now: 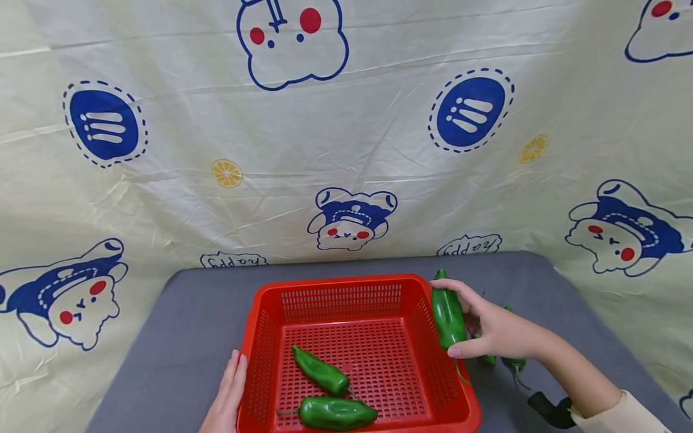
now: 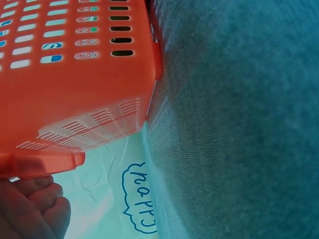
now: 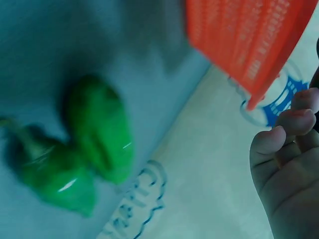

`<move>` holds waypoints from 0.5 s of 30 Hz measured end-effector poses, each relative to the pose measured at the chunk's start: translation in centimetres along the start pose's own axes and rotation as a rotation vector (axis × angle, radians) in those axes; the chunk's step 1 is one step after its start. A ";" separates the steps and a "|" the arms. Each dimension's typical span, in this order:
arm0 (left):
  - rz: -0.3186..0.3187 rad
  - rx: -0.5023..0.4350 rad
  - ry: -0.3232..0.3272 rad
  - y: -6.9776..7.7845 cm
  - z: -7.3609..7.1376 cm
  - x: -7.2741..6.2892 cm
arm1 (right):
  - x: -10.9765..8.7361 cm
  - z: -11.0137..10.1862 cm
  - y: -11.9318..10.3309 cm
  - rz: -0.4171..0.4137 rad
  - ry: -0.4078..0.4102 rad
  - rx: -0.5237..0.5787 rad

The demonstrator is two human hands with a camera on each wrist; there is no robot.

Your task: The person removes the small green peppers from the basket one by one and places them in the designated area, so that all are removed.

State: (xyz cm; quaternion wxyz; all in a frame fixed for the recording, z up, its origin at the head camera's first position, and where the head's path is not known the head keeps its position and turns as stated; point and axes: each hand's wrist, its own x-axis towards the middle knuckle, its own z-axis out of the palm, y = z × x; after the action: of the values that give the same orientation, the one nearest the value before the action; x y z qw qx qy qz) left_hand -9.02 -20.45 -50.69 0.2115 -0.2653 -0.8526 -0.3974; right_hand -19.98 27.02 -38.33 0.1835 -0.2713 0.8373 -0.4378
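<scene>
A red plastic basket (image 1: pixel 346 322) holds two green peppers, one lying slanted (image 1: pixel 323 371) and one lying crosswise (image 1: pixel 337 413) near its front. At the basket's left rim rests my left hand (image 1: pixel 226 394), its fingers extended along the outside; the left wrist view shows those fingers (image 2: pixel 47 201) right at the rim. My right hand (image 1: pixel 484 328) grips a long green pepper (image 1: pixel 448 316) between thumb and fingers, level with the basket's right rim. In the right wrist view the right hand (image 3: pixel 294 159) shows at the edge, and the gripped pepper is out of sight.
To the right of the basket, partly behind my right hand, two more green peppers, one rounded (image 3: pixel 102 129) and one stemmed (image 3: pixel 57 174), lie on the grey tabletop (image 1: pixel 200 337). A pale printed cloth (image 1: pixel 271 138) hangs behind the table. A black device (image 1: pixel 549 410) sits at my right wrist.
</scene>
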 end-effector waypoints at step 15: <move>0.094 -0.006 0.029 0.4 -0.1 0.4 | -4.6 -2.8 5.7 0.085 0.032 0.013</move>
State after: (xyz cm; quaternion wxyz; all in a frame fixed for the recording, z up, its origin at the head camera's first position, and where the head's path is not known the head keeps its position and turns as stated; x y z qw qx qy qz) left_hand -9.03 -20.19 -50.14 0.2415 -0.2999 -0.8348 -0.3936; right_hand -19.59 34.26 -41.20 0.1904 -0.2273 0.8480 -0.4392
